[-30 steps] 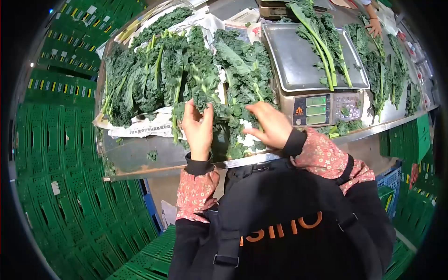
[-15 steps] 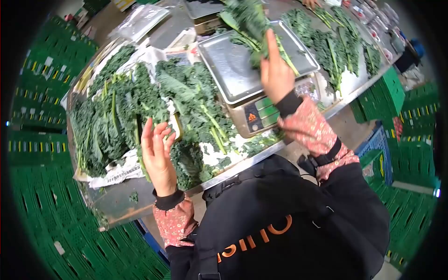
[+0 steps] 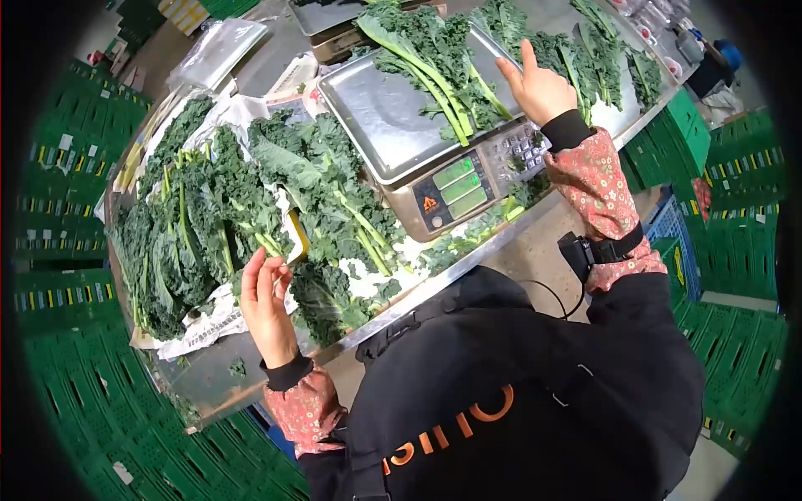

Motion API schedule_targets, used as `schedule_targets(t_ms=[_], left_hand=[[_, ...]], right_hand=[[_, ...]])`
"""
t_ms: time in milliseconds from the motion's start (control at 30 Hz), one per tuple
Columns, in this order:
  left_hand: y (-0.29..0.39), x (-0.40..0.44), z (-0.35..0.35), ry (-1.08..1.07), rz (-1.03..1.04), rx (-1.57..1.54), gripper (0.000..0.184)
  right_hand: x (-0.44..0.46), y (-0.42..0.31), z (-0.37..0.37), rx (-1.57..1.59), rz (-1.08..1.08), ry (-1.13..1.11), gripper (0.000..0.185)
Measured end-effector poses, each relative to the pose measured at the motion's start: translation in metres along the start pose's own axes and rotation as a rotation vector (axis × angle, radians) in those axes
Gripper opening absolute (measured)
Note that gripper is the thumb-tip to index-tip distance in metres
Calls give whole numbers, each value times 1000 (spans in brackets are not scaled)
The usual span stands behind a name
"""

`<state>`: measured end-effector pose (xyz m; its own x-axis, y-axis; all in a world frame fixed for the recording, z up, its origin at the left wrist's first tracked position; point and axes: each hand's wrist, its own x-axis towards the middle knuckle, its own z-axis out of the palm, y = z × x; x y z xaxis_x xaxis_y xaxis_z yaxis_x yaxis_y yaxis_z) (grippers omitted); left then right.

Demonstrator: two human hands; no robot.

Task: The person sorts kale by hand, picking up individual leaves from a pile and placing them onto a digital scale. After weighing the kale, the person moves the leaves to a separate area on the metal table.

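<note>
Kale leaves with pale green stems (image 3: 430,71) lie on the metal tray (image 3: 384,138) of a digital scale (image 3: 455,192), whose display is lit green. Just right of the tray is my right hand (image 3: 541,88), thumb and index finger apart, nothing visible in it. My left hand (image 3: 269,305) hovers by the front of the big kale pile (image 3: 180,225), fingers curved and slightly parted, holding nothing that I can see. Between the pile and the scale lies another bunch of kale (image 3: 334,184), with a yellow-edged object (image 3: 296,235) partly hidden beside it.
More kale (image 3: 593,63) lies right of the scale. A second scale tray (image 3: 334,12) and plastic bags (image 3: 221,50) are at the back. Green crates (image 3: 63,250) stand on both sides, and a blue crate (image 3: 668,225) is under the right side.
My right hand moved from the near bunch to the leaves on the scale, then off them to the right. My left hand shifted slightly left and down. The view turned and moved right.
</note>
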<state>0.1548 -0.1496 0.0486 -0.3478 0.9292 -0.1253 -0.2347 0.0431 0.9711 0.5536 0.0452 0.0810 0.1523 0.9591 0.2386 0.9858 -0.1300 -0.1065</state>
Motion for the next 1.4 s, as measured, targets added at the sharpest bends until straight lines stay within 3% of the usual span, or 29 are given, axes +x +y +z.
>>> schedule_targets(t_ms=[233, 467, 567, 700, 800, 933, 1033, 1133, 1233, 1267, 1367, 1400], left_hand=[[-4, 1, 1, -16, -5, -10, 31], [-5, 1, 6, -30, -32, 1, 31], [-7, 2, 5, -40, -27, -3, 30], [-10, 3, 1, -37, -25, -19, 31], [-11, 4, 4, -17, -39, -5, 31], [-12, 6, 10, -24, -60, -24, 32], [-14, 9, 10, -46, -60, -23, 31], [-17, 12, 12, -41, -82, -19, 30], [-14, 16, 18, -23, -84, -11, 32], [-14, 19, 18, -21, -79, -24, 32], [-13, 30, 21, 53, -51, 67, 35], [-10, 37, 16, 117, -128, -21, 36]], right_hand=[[-1, 15, 0, 44, 34, -26, 83], [1, 6, 27, 479, -116, -132, 109], [5, -9, 37, 533, -66, -241, 112], [1, -30, 35, 358, -63, -104, 115], [0, -56, 35, 245, 35, -254, 115], [-5, -75, 62, 6, -80, 11, 98], [14, -75, 78, 65, -53, 49, 83], [30, -63, 90, 227, 41, 7, 71], [47, -34, 98, 560, -90, -133, 65], [49, -27, 81, 675, -67, -277, 49], [49, 0, 55, 782, -64, -192, 65], [54, 12, 53, 807, -57, -133, 70]])
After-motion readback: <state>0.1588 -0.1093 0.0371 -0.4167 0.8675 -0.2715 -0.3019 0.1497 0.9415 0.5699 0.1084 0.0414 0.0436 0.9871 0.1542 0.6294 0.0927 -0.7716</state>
